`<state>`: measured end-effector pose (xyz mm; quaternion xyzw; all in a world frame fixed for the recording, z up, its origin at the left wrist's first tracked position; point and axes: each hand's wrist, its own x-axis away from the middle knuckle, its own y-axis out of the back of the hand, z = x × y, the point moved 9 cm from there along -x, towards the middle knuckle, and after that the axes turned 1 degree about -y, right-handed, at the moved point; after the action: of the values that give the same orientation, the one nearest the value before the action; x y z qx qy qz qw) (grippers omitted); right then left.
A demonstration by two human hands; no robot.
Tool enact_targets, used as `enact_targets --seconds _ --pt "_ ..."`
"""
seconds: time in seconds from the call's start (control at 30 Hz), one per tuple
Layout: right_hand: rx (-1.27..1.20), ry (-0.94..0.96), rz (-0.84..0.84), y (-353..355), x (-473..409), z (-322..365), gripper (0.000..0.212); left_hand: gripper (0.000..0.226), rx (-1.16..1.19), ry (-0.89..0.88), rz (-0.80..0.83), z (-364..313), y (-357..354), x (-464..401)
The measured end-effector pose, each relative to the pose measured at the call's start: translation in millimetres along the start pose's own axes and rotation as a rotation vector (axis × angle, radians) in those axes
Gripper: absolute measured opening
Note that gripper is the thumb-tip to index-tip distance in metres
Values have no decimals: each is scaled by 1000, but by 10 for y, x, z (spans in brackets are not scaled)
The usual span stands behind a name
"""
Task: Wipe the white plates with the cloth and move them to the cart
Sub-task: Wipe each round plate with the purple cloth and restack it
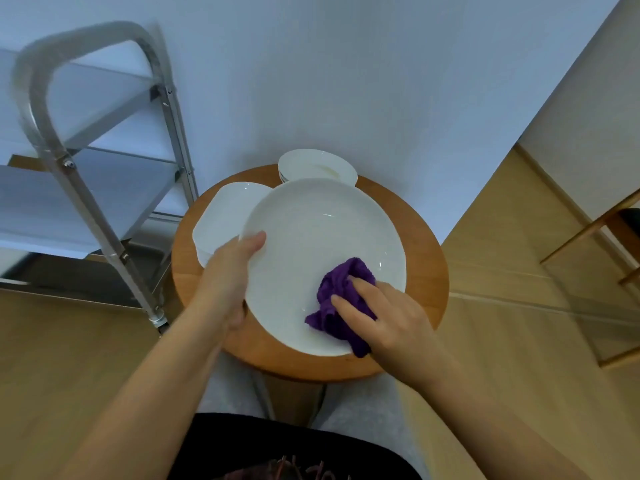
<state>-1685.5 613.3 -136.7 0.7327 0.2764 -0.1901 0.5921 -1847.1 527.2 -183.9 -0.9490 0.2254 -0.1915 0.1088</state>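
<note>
A large white plate [311, 233] is held tilted above the round wooden table [426, 271]. My left hand [232, 271] grips its left rim, thumb on the upper face. My right hand [384, 313] presses a crumpled purple cloth [337, 296] against the plate's lower right part. Behind the held plate, a stack of white plates [221, 216] rests on the table's left side, and a smaller stack of white dishes [317, 166] stands at the table's far edge. The metal cart [100, 216] with white shelves stands to the left.
A pale wall rises right behind the table. Wooden floor surrounds the table. A wooden frame of some furniture [588, 237] stands at the right. My knees sit under the table's near edge.
</note>
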Motion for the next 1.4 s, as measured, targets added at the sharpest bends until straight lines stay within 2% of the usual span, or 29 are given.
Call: enact_targets --seconds 0.1,0.17,0.23,0.3,0.33,0.4,0.47,0.53,0.6,0.67,0.73,0.77,0.83,0.9,0.97,1.03,1.07,1.13,1.23,1.3,1.4 --pt "-45 35 86 -31 13 -19 47 5 -155 92 99 -131 4 -173" --pt "-140 -44 111 -1 -11 13 52 24 -172 141 198 -139 -19 -253" --pt "-294 -151 101 55 -48 13 48 51 -124 169 339 -90 -74 -294" --pt "-559 -336 55 134 -105 -72 39 75 -68 187 438 42 -150 -286" --pt "-725 -483 37 138 -115 -158 37 81 -58 182 431 126 -165 -285" --pt "-1033 -799 7 41 -51 -322 47 78 -42 134 392 279 -203 -268" --pt "-1229 -951 -57 -36 -13 -421 59 72 144 112 460 403 -368 -207" --pt "-1511 -962 -146 -116 -42 -460 72 93 434 202 488 513 -488 -176" --pt "-1732 -974 -196 -231 -35 -480 78 104 558 233 458 565 -502 -223" --pt "-1805 -1054 -235 -339 39 -535 76 87 533 184 417 523 -469 -279" --pt "-1810 -1198 -255 -451 174 -614 73 50 450 117 358 422 -409 -328" --pt "-1783 -1288 -261 -504 252 -642 71 42 406 85 305 360 -355 -352" --pt "-1665 -1460 -290 -565 408 -685 67 54 341 24 190 221 -227 -394" --pt "-1380 -1588 -387 -499 576 -794 54 67 275 -23 79 97 -83 -417" --pt "-1028 -1481 -481 -193 524 -920 32 66 159 -62 -7 -20 31 -424" --pt "-819 -1199 -474 133 218 -927 31 56 -16 -120 -56 -154 70 -410" --pt "-768 -1037 -409 226 15 -866 40 51 -112 -152 -58 -221 43 -389" --pt "-749 -728 -140 205 -421 -616 57 47 -278 -208 -6 -315 -92 -334" --pt "-607 -472 299 -70 -739 -350 60 35 -445 -242 96 -361 -293 -250" --pt "-431 -385 432 -146 -784 -434 71 36 -506 -243 133 -370 -338 -219" --pt "-293 -231 504 -144 -890 -555 84 40 -658 -290 193 -390 -407 -175"
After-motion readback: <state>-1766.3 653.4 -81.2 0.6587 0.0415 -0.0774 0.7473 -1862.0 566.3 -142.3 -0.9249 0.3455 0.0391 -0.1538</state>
